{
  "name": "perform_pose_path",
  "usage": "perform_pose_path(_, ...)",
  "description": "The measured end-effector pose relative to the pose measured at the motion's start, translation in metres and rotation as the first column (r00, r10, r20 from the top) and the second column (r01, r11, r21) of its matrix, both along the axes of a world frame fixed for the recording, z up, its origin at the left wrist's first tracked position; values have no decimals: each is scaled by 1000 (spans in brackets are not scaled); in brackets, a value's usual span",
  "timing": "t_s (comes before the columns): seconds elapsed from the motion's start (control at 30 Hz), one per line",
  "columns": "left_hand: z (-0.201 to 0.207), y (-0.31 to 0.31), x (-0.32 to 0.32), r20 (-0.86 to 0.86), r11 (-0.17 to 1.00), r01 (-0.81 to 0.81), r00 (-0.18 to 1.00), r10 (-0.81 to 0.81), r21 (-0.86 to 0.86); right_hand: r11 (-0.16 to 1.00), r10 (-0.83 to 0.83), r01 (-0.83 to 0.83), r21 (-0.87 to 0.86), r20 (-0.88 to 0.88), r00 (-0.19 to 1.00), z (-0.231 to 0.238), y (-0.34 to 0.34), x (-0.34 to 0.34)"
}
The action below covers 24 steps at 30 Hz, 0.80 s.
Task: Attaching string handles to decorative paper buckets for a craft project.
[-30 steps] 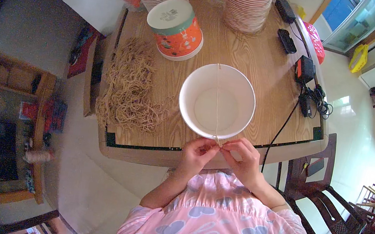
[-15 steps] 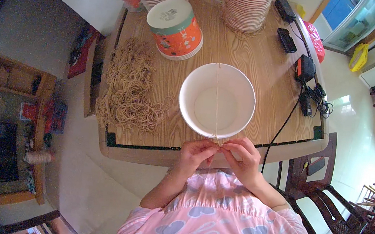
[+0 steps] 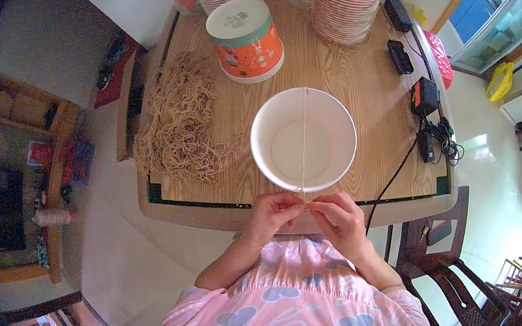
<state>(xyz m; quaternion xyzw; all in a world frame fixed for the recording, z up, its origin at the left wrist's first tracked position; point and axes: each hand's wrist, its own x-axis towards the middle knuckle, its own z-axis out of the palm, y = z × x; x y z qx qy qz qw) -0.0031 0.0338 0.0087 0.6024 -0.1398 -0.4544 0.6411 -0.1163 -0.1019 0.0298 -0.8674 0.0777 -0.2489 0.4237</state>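
A white paper bucket [image 3: 269, 148] stands mouth up near the table's front edge. Across its mouth runs a thin tan string [image 3: 305, 129], from the far rim to the near rim and down to my fingers. My left hand [image 3: 275, 215] and my right hand [image 3: 337, 219] meet just below the near rim, both pinching the string with thumbs and fingertips together. The exact knot or end between the fingertips is too small to make out. To the left lies a loose heap of tan strings [image 3: 181, 124].
An upside-down orange and green paper bucket [image 3: 245, 50] stands behind the string heap. Stacked buckets [image 3: 344, 13] rise at the back. Black adapters and cables [image 3: 428, 128] lie along the right edge of the wooden table [image 3: 384, 87]. A dark wooden chair [image 3: 434, 240] stands at the right.
Both hands stay at the near rim, with only slight finger movement on the string. The whole view has shifted very slightly; the bucket remains in place.
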Motion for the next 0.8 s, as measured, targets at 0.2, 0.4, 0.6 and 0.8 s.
perform_pose_path(0.2,-15,2,2,-134,998,-43,990,37,-39,919,-1,40,393,-100,995,-19,0,1)
perform_pose_path(0.4,-17,4,5,-126,1000,-23,992,22,-6,879,57,3,477,-111,992,-34,1,6)
perform_pose_path(0.6,-25,8,4,-100,999,18,995,-21,-31,840,78,11,542,-141,987,-37,2,9)
perform_pose_path(0.8,-32,10,3,-161,999,22,987,-27,-35,679,177,-9,734,-151,973,-34,0,10)
